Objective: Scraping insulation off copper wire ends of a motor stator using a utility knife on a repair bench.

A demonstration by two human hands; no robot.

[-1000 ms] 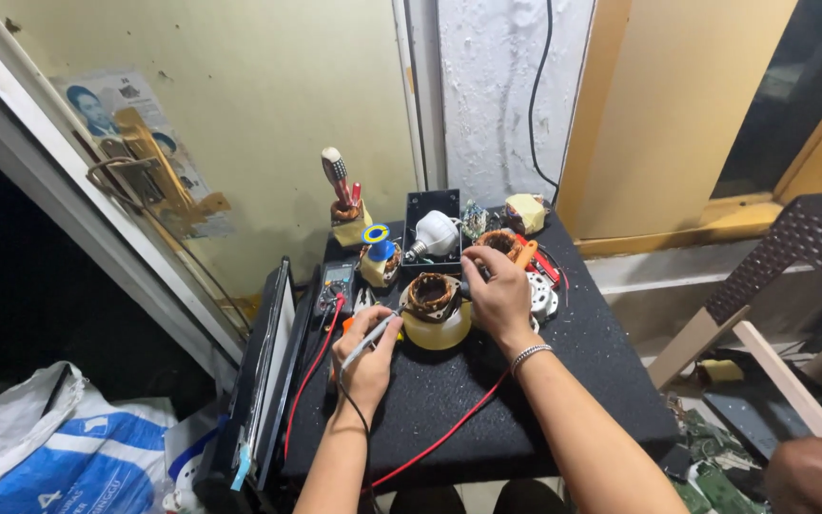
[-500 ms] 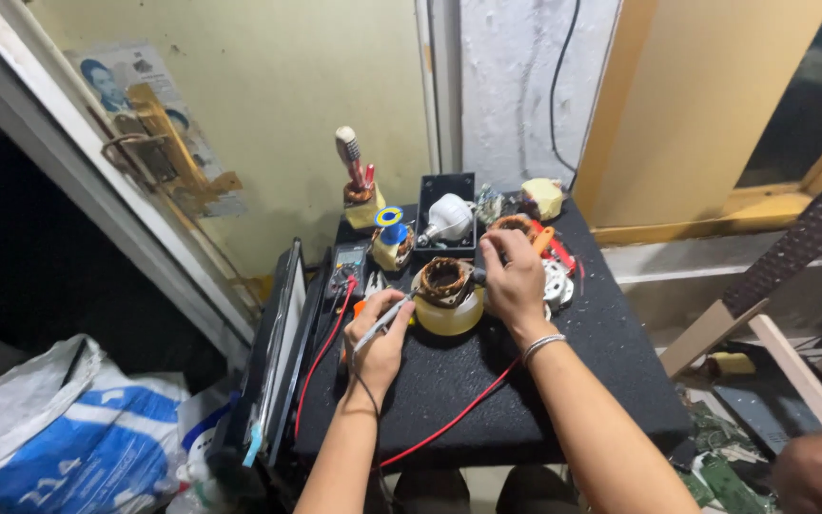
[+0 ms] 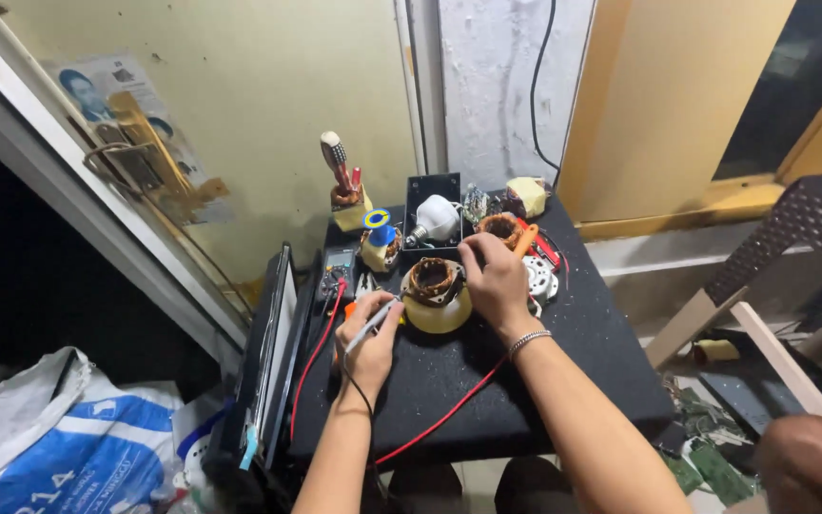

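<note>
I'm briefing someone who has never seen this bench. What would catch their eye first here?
Most likely the round motor part wound with copper wire at the middle of the black table, with the right hand resting on its far side. Just left of it, the left hand holds a slim probe towards it, and a red lead runs across the tabletop below.

Both forearms are seen bare to the elbow; no sleeves are worn. A thin silver bracelet (image 3: 529,341) is worn around the right wrist. No rings or gloves can be made out on the left hand (image 3: 370,345) or right hand (image 3: 494,279).
</note>
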